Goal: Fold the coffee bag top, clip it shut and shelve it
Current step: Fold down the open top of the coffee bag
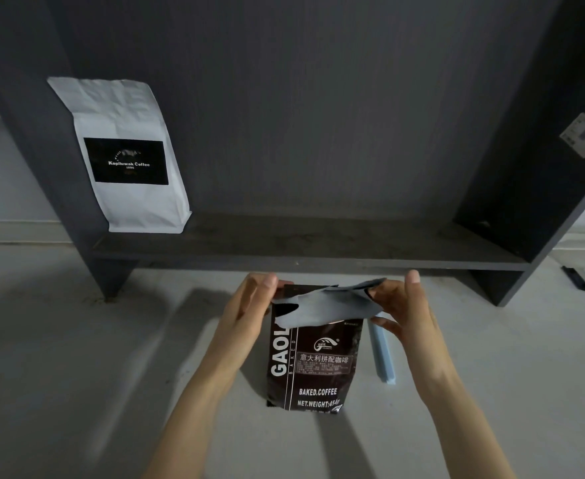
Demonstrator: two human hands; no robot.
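Observation:
A dark brown coffee bag [313, 368] with white lettering stands upright on the pale table, just in front of the shelf. Its top flap [329, 305] is bent forward and down, showing the silvery inside. My left hand [249, 305] grips the flap's left corner, thumb behind the bag. My right hand [401, 305] pinches the right corner, fingers under the flap. A light blue bag clip [382, 354] lies on the table right of the bag, partly hidden behind my right hand.
A dark grey shelf unit stands behind the bag, its low board [318, 243] mostly bare. A white coffee bag [125, 157] with a black label stands on its left end. A black object [576, 278] lies at the far right on the table.

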